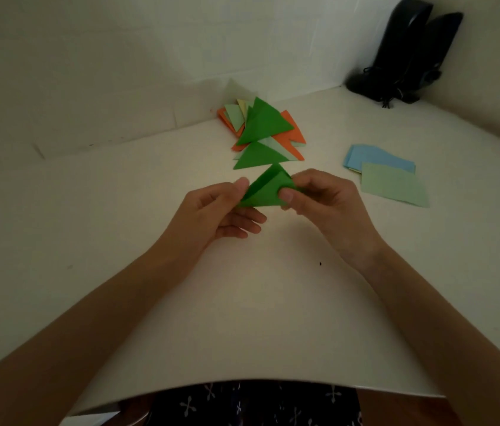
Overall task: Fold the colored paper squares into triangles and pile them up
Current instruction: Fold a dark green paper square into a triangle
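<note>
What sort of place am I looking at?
Probably a home or office desk set in a room corner: a white tabletop meets bare walls, what look like black speakers with a cable stand in the corner, and folded triangles and paper squares lie on it.

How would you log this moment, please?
step: folding | left hand: pinches green paper | right hand: pinches it | pile: behind | unfolded squares: right

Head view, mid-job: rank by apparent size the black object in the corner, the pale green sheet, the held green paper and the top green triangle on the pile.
1. black object
2. pale green sheet
3. held green paper and top green triangle look alike; the triangle lies farther away, so no ranking.
</note>
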{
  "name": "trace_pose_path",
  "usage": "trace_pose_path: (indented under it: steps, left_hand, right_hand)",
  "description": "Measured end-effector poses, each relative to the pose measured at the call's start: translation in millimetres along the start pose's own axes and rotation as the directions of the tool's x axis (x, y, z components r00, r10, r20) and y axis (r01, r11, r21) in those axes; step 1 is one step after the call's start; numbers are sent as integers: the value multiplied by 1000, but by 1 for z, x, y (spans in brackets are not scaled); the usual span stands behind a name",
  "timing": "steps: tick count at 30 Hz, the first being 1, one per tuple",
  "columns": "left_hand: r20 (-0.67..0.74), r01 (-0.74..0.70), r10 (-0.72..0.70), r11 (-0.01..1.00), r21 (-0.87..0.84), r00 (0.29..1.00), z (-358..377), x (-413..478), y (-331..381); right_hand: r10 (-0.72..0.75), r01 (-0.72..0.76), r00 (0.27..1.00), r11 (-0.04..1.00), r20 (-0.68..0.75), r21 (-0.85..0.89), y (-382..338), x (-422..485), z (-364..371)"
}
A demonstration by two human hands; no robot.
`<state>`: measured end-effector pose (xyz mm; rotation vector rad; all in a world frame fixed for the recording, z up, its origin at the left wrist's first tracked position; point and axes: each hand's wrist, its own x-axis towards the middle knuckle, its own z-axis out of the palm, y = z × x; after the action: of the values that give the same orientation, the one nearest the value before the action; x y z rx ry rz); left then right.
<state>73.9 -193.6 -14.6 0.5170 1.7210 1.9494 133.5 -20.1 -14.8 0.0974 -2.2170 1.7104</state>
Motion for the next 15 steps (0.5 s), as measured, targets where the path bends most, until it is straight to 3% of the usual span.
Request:
trace_pose_path:
  steps: [6,9,11,13,15]
  left_hand:
    - [2,-129,135,943,306,991,1,0,-4]
    - [-59,-161,216,858,487,975,-1,-1,-8]
    - [-92,-176,322,709,683,942,-1,-3,-12]
    - [-69,-119,358,476,871,931,0,-6,-14]
    - [4,-130,377,309,942,926,-2,-4,-17]
  right_hand:
    - [62,-61,995,998,-80,11,-3,-1,4]
    - [131,-132,983,991,-131,-2,-3,-1,7]
    - [153,-173,977,975,-150,-138,0,-3,8]
    - [187,-224,972,920,-140,-323,5,-4,9]
    - [219,-251,968,843,-123,-475,9,-4,11]
